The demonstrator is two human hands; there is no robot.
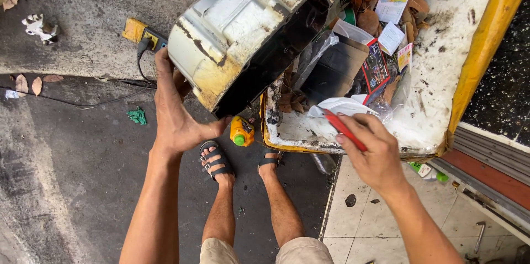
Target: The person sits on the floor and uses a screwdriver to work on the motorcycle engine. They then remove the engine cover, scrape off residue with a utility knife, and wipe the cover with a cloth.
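The white housing (243,32), a dirty, rust-stained plastic casing, is tilting with its dark open side facing the foam box (441,76). Its interior is showing only black; contents cannot be made out, and its top is running out of frame. The left hand (176,115) is gripping the housing's lower edge, fingers hidden behind it, thumb pointing right. The right hand (372,151) is closing around a red pen-like tool (343,130), whose tip is lying against crumpled white plastic (342,106) at the box's near rim. The box, white foam edged in yellow tape, is holding rubbish: dry leaves, a dark bag (334,70), printed cartons (381,65), paper slips. A small orange bottle (241,131) is lying on the ground just beside the sandalled feet (216,162).
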